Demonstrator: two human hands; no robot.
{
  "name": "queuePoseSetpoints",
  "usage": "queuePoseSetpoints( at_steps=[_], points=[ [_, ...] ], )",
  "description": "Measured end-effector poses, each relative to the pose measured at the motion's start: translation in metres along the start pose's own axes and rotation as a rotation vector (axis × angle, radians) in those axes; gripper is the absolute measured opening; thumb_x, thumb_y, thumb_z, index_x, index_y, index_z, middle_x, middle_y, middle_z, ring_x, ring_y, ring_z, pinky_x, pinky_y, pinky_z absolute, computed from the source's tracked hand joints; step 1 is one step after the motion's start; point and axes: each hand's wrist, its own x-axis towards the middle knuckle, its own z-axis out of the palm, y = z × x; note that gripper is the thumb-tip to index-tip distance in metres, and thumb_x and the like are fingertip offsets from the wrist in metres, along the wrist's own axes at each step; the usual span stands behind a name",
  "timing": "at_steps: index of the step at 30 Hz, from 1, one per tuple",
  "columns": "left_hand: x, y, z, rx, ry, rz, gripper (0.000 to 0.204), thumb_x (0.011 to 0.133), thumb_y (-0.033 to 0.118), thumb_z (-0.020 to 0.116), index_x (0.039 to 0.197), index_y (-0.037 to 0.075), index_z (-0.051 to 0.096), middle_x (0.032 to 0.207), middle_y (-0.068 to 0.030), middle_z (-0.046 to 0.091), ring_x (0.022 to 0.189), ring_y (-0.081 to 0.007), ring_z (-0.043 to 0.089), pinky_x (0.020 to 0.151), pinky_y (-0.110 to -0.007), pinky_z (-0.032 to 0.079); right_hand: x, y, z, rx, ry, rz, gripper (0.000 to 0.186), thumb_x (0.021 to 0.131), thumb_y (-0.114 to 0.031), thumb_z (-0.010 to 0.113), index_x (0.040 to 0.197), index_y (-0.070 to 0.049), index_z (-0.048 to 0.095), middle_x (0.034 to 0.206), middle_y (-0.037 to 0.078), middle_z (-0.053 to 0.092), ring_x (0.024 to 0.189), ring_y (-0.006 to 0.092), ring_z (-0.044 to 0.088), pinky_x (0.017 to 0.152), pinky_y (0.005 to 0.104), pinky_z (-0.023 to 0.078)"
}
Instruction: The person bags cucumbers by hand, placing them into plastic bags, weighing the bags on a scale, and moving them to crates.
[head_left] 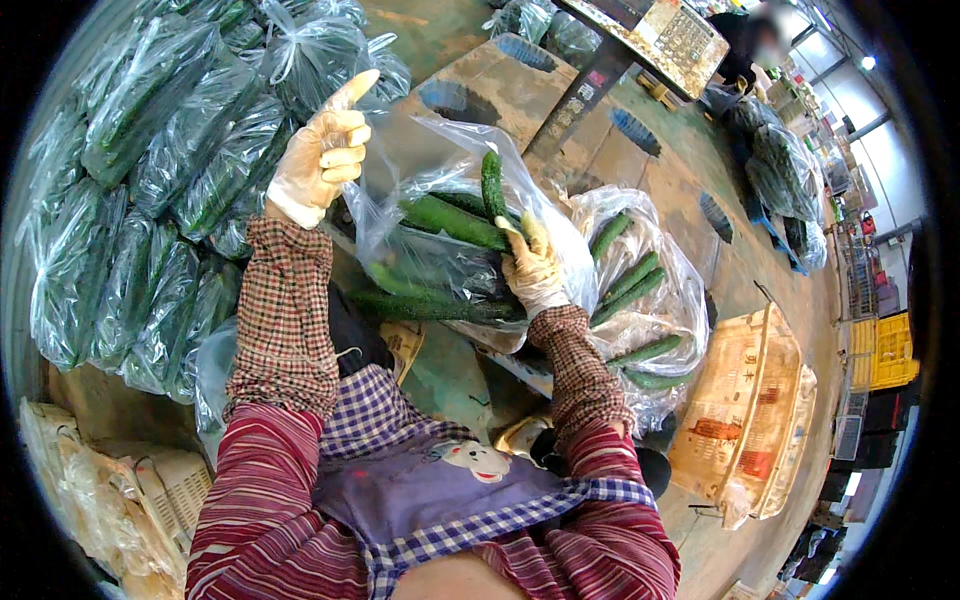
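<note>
My left hand (325, 155), in a pale glove, is raised at the left edge of a clear plastic bag (400, 165). Its fingers are curled in against the film while one digit points up. Inside the bag lie several long green cucumbers (450, 220). My right hand (532, 265), also gloved, reaches over the bag's right part with its fingers closed around a cucumber (491, 185) that stands nearly upright. More cucumbers (430, 306) show at the bag's lower side, partly behind the film.
Filled cucumber bags (150, 160) are piled on the left. At right lies another open bag (655, 300) with loose cucumbers, beside a worn, pale orange crate (740, 410). A scale (675, 45) on a post stands ahead. Far right, a person (745, 50) is near more bags.
</note>
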Motion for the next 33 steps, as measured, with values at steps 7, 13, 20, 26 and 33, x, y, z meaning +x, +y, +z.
queuePoseSetpoints(
  at_steps=[7,13,20,26,33],
  points=[
    [-0.001,-0.001,0.001,0.044,0.036,0.105,0.056,0.083,0.005,0.049,0.135,0.008,0.029,0.065,0.0018,0.042,0.04,-0.0006,0.029,0.032,-0.015,0.025,0.002,-0.055,-0.038,0.035,-0.124,-0.295,0.058,0.068,-0.013,0.06,0.124,-0.015,0.046,0.117,0.014,0.047,0.098,0.0317,0.05,0.082,0.0393,0.044],
    [0.017,-0.011,0.019,0.023,0.024,0.14,0.06,0.084,0.002,0.048,0.138,0.006,0.022,0.06,0.0026,0.035,0.04,-0.003,0.032,0.031,-0.015,0.028,-0.065,-0.045,0.012,-0.164,-0.237,-0.536,0.044,0.074,-0.023,0.054,0.118,-0.027,0.051,0.111,0.01,0.042,0.081,0.0254,0.049,0.064,0.0368,0.042],
    [0.011,-0.011,0.013,0.159,0.02,0.135,0.052,0.083,0.007,0.05,0.132,0.006,0.034,0.067,0.0013,0.042,0.04,0.0009,0.03,0.032,-0.013,0.026,-0.093,-0.089,0.027,-0.187,-0.154,-0.269,0.031,0.073,-0.02,0.058,0.104,-0.02,0.059,0.12,0.01,0.041,0.101,0.0304,0.048,0.071,0.0419,0.045],
    [0.001,-0.01,0.02,0.144,-0.007,-0.034,0.058,0.086,0.005,0.046,0.138,0.002,0.019,0.063,-0.0025,0.047,0.036,-0.0012,0.029,0.028,-0.013,0.024,-0.053,-0.094,0.017,0.252,0.062,-0.18,0.031,0.08,-0.013,0.052,0.111,-0.005,0.052,0.098,0.016,0.058,0.089,0.0334,0.057,0.079,0.0376,0.046],
    [-0.012,-0.018,0.054,0.469,0.127,0.023,0.052,0.086,0.017,0.051,0.131,0.001,0.032,0.065,-0.0024,0.052,0.038,0.0008,0.033,0.033,-0.012,0.026,0.069,-0.033,0.025,0.358,-0.278,0.226,0.063,0.071,-0.023,0.07,0.127,-0.014,0.042,0.11,0.015,0.058,0.1,0.034,0.055,0.087,0.039,0.043]
  ],
)
